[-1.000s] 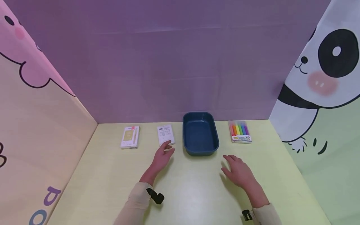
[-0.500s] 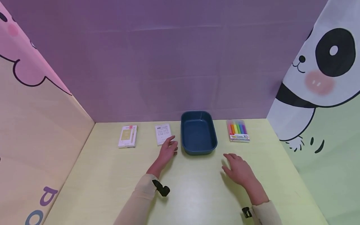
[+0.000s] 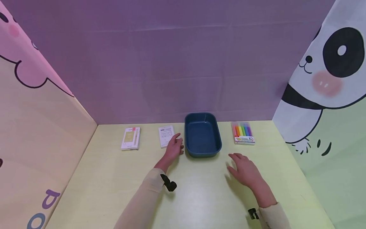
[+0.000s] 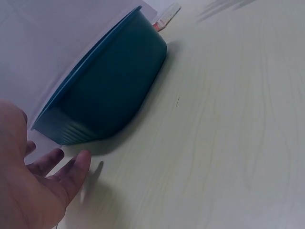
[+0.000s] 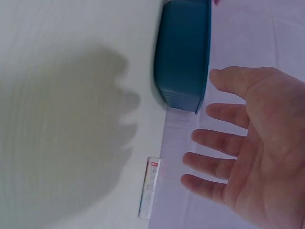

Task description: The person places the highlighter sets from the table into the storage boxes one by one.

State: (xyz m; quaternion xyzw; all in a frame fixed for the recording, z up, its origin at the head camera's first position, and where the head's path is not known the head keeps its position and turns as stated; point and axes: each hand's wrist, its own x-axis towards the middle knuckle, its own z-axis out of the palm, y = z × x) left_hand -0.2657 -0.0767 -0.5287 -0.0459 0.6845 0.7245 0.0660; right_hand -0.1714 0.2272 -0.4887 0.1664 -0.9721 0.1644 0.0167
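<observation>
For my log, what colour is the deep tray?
The tray is dark blue, seen best in the head view; greener in the wrist views.

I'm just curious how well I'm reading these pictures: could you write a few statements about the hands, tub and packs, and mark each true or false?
1. The left hand and right hand both hold nothing. True.
2. Coloured markers lie right of the blue tub. True.
3. The tub is upside down. False: its open side faces up.
4. The tub holds two boxes. False: the gold-fronted box and the printed box lie on the table.
</observation>
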